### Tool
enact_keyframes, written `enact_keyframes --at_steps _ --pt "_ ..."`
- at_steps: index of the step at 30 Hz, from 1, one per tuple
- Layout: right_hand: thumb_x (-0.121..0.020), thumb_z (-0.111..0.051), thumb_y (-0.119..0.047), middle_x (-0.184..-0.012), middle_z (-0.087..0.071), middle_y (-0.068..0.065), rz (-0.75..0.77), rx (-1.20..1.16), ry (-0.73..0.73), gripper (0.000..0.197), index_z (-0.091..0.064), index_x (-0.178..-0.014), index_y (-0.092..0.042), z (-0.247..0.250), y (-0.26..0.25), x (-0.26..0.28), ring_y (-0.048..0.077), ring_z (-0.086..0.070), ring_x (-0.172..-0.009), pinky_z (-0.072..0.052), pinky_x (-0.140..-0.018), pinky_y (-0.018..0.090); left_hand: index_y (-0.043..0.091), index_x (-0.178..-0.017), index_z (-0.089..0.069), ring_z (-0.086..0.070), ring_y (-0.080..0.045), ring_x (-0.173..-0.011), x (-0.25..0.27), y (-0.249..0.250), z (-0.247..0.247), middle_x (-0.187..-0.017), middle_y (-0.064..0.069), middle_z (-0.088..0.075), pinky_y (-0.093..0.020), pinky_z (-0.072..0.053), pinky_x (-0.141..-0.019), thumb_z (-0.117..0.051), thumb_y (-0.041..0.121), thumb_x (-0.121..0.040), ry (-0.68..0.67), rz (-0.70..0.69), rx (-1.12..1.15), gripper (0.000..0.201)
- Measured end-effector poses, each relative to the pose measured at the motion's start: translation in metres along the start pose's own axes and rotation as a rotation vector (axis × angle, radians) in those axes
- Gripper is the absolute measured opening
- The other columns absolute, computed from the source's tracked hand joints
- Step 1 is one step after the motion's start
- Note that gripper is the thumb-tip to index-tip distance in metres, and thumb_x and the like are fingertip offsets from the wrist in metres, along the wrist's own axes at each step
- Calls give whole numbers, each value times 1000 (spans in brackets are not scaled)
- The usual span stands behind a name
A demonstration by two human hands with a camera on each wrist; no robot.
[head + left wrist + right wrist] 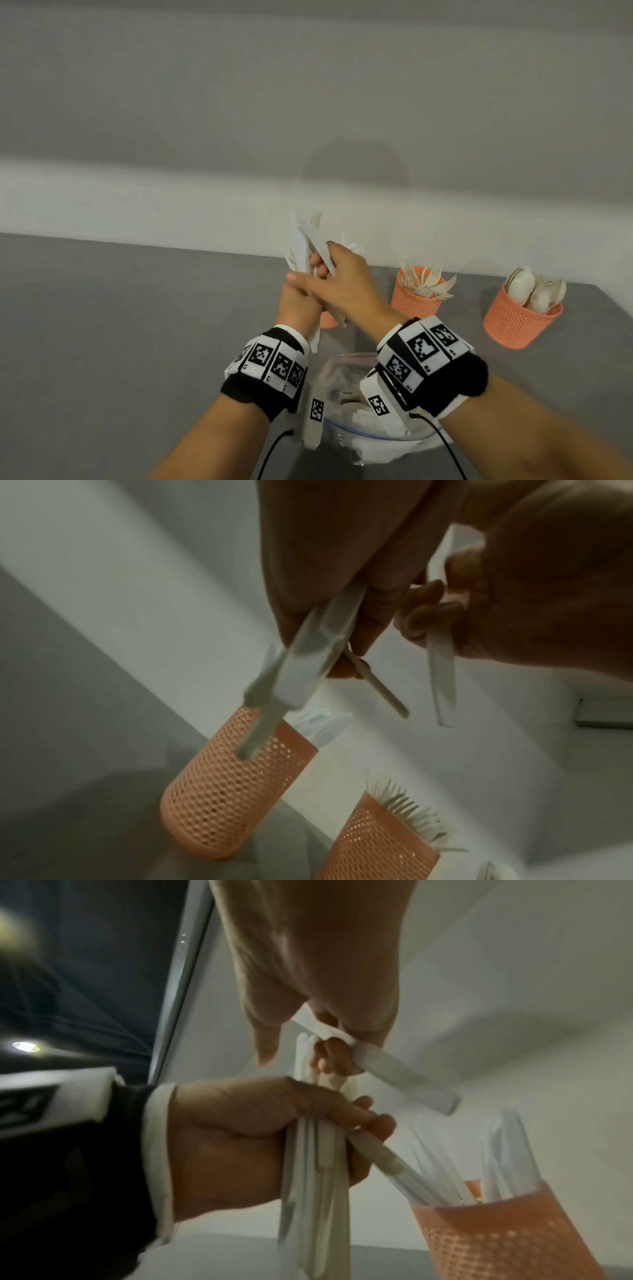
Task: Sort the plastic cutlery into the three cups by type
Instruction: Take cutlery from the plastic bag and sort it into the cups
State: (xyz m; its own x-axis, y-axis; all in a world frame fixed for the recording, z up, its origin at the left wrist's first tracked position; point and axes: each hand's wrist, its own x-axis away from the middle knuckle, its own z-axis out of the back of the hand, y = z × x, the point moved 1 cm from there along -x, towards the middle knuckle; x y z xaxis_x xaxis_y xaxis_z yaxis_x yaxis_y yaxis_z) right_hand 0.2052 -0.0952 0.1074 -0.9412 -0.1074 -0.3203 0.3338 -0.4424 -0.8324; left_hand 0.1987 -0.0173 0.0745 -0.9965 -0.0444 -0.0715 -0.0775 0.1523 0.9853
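Note:
My left hand (297, 301) grips an upright bundle of white plastic cutlery (303, 240) above the table, a fork's tines showing at its top. My right hand (339, 277) crosses over it and pinches one white knife (394, 1074) out of the bundle (318, 1177). Three orange mesh cups stand behind. The knife cup (236, 783) is right under my hands and mostly hidden in the head view. The fork cup (416, 296) is in the middle. The spoon cup (520, 317) is at the right.
A clear zip bag (359, 407) with more white cutlery lies on the grey table (137, 325) just in front of me, under my wrists. A white wall runs along the table's far edge.

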Motion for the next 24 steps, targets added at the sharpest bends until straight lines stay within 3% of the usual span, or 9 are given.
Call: enact_keyframes --at_steps 4,6,10,12,14,16,18,21,24 --pt "-79 -71 -20 -73 -55 0 -32 58 40 25 -48 -82 -11 -1 7 -4 12 -51 -65 -39 -55 9 11 -97 -55 -61 -2 -67 3 -1 0 -78 5 -60 -6 -47 -49 -46 -2 -92 -29 -1 -57 17" --pt "-84 -64 -19 -75 -55 -1 -68 47 24 17 -49 -86 -10 2 10 -4 14 -52 -69 -39 -56 11 16 -93 -57 -65 -4 -69 1 -6 5 -79 4 -64 -10 -50 -52 -49 -12 -86 -54 12 -89 30" --pt "-89 -58 -22 -82 -57 -2 -176 -52 -37 15 -51 -97 -11 4 15 -2 21 -62 -84 -52 -73 31 22 -103 -58 -67 -20 -89 0 -10 8 -92 -3 -69 -29 -56 -76 -62 -10 -77 -72 15 -142 41" --pt "-89 -60 -30 -80 -57 -4 -198 -91 -39 22 -51 -96 -12 4 16 1 20 -62 -83 -53 -77 34 20 -107 -56 -66 -18 -89 0 -11 7 -93 0 -68 -24 -54 -72 -62 -9 -77 -64 10 -147 42" --pt "-85 -65 -35 -81 -58 -2 -189 -91 -24 30 -51 -99 -11 3 17 3 16 -60 -79 -51 -73 29 17 -110 -54 -63 -12 -87 0 -10 7 -93 4 -65 -14 -50 -66 -61 -8 -80 -50 -4 -174 39" --pt "-83 -67 -31 -80 -57 -4 -181 -67 -16 31 -50 -98 -10 2 17 3 13 -57 -75 -48 -67 23 15 -109 -51 -60 -12 -90 0 -8 7 -95 3 -62 -13 -48 -66 -61 -7 -79 -46 -11 -233 39" --pt "-86 -64 -27 -84 -61 -1 -205 -60 -41 26 -53 -99 -8 4 17 1 15 -60 -79 -50 -68 26 10 -109 -50 -63 -16 -89 -1 -8 9 -94 -2 -64 -19 -52 -68 -63 -9 -74 -93 7 -200 42" --pt "-89 -57 -24 -99 -68 13 -270 -109 -75 24 -57 -105 -5 7 21 -4 27 -66 -91 -55 -84 44 5 -114 -52 -66 -24 -85 -1 -7 13 -91 -13 -65 -35 -57 -75 -62 -2 -61 -188 57 -61 54" --pt "-94 -49 -18 -102 -69 16 -306 -204 -127 24 -60 -111 -5 9 28 -4 28 -67 -94 -56 -86 43 8 -120 -53 -67 -26 -95 -1 -8 14 -103 -14 -67 -37 -56 -84 -67 8 -76 -243 108 84 46"
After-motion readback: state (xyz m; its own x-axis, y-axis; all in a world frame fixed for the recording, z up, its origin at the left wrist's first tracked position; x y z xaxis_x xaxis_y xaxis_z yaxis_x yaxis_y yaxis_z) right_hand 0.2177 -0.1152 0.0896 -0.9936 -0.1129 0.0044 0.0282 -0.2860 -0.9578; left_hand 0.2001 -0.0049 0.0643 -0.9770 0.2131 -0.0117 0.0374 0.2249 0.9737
